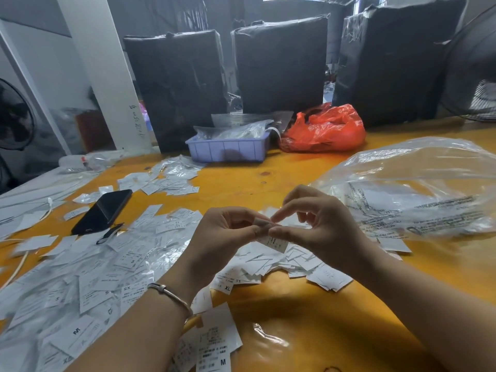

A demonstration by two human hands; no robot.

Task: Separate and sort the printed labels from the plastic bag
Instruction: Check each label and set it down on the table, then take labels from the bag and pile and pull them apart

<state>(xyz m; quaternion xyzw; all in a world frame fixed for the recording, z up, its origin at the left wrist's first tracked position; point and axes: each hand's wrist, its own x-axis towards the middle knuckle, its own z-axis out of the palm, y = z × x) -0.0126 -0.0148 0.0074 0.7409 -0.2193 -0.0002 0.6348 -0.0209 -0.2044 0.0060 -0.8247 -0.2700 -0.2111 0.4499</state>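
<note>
Status: sorting is under way and, by the look of the worktop [268, 181], far from finished.

Current step — the left hand [228, 232] and the right hand [316, 224] meet at the centre of the view, thumb and forefinger of each pinching a small printed label [272, 241] between them. Both grips are closed on that label; it appears to be being peeled apart from another or read for its size mark, though the print is too small to tell which.

Position of the task items:
- The plastic bag [418, 189] lies at 2 o'clock from the hands, crumpled and mostly flattened. Whether labels remain inside cannot be told through the printed film.
- A loose heap of labels [292, 264] sits directly under and just beyond the hands, at 6 o'clock from them.
- A wide spread of labels [88, 285] covers the worktop from 7 to 9 o'clock; S, XS, M and XL marks lie mixed, so clear size groups are not evident there.
- A smaller cluster [169, 178] lies at 10 o'clock, beyond a black phone [103, 210].

Judgement: emptying the bag seems largely done — separating and grouping by size remains the bulk of the work.
</note>
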